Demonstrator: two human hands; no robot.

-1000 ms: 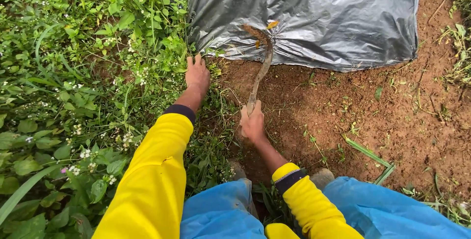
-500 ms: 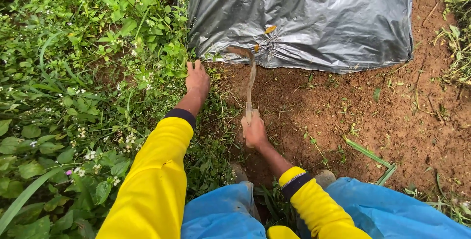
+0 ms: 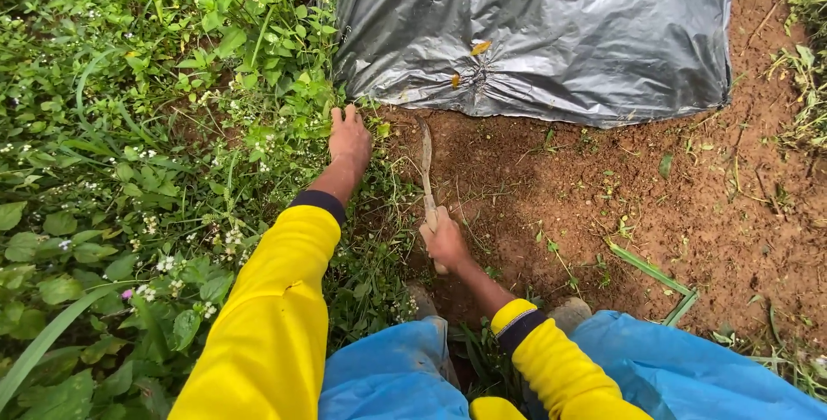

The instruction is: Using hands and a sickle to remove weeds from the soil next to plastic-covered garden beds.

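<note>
My right hand (image 3: 446, 241) grips the wooden handle of a rusty curved sickle (image 3: 425, 166), whose blade reaches up along the border between weeds and bare soil. My left hand (image 3: 349, 138) presses into the green weeds (image 3: 172, 127) at that border, fingers curled among the stems, just left of the blade. Both arms wear yellow sleeves with dark cuffs. What the left fingers hold is hidden by leaves.
A grey plastic sheet (image 3: 560, 32) covers the ground at the top. Reddish-brown soil (image 3: 655, 205) spreads to the right with scattered sprouts and a cut grass blade (image 3: 646, 269). Blue trouser knees (image 3: 672, 368) and shoe tips are at the bottom.
The sickle has swung down and left from over the plastic sheet's edge to the soil beside my left hand. My right hand has dropped slightly. The left hand has stayed in the weeds.
</note>
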